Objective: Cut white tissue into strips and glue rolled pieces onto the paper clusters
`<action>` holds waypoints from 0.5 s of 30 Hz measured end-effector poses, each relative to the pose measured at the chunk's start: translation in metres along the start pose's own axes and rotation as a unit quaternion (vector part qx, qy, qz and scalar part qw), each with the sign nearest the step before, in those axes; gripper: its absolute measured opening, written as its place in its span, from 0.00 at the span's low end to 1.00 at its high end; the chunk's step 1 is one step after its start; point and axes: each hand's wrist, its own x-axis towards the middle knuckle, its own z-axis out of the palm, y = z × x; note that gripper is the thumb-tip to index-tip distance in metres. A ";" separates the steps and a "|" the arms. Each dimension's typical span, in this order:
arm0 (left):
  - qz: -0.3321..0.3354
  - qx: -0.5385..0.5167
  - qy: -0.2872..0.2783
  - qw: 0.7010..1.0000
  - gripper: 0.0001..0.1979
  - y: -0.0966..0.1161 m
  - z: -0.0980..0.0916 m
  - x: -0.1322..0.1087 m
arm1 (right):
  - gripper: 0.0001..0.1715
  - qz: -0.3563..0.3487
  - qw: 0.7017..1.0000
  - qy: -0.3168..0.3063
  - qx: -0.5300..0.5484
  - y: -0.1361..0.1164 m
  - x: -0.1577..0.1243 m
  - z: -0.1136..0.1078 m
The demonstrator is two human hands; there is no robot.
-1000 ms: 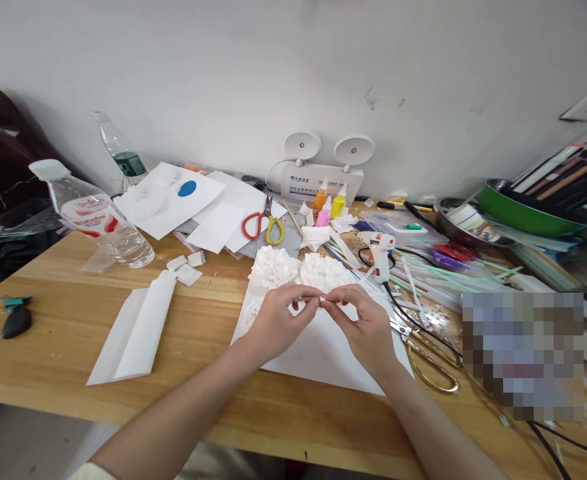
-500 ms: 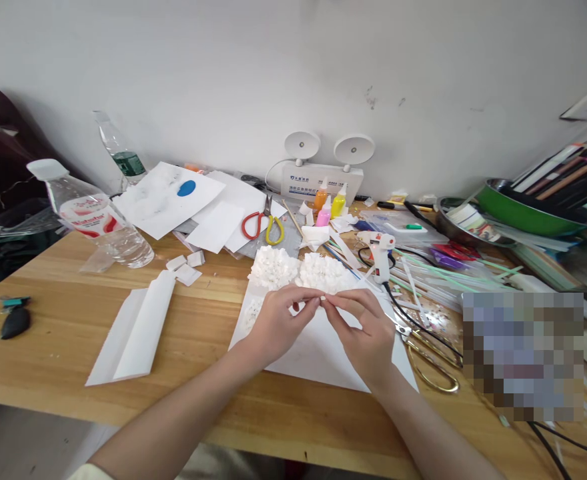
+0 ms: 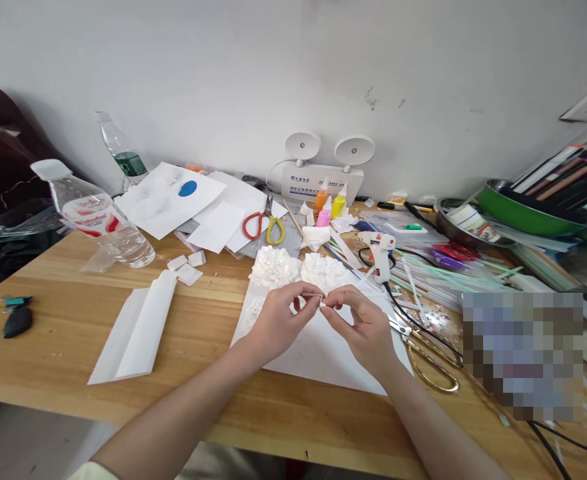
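Note:
Pinched between the fingertips of both hands is a small white piece of paper (image 3: 322, 302), mostly covered by the fingers. My left hand (image 3: 286, 313) is closed on it from one side and my right hand (image 3: 361, 320) from the other. Below them lies a white sheet (image 3: 313, 357) on the table. Crumpled white paper tufts sit in clumps on that sheet: one clump (image 3: 272, 267) at the back left, another clump (image 3: 322, 268) beside it, and a smaller patch (image 3: 253, 312) partly behind my left hand.
Gold-handled scissors (image 3: 433, 363) lie right of the sheet, near a white glue gun (image 3: 381, 253) with a black cord. Red-and-yellow scissors (image 3: 263, 227) rest behind. At left are a folded paper (image 3: 141, 333) and a water bottle (image 3: 98, 220). Small paint bottles (image 3: 324, 213) stand by the emergency light (image 3: 323, 177).
My right hand's fingers have shifted slightly around the small paper piece, opening a little gap beneath the index finger. The view has moved a touch; the rest stays put.

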 end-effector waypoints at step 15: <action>0.033 0.031 0.015 0.999 0.09 -0.003 0.001 -0.002 | 0.04 -0.017 0.998 0.042 -0.046 -0.001 0.002 0.000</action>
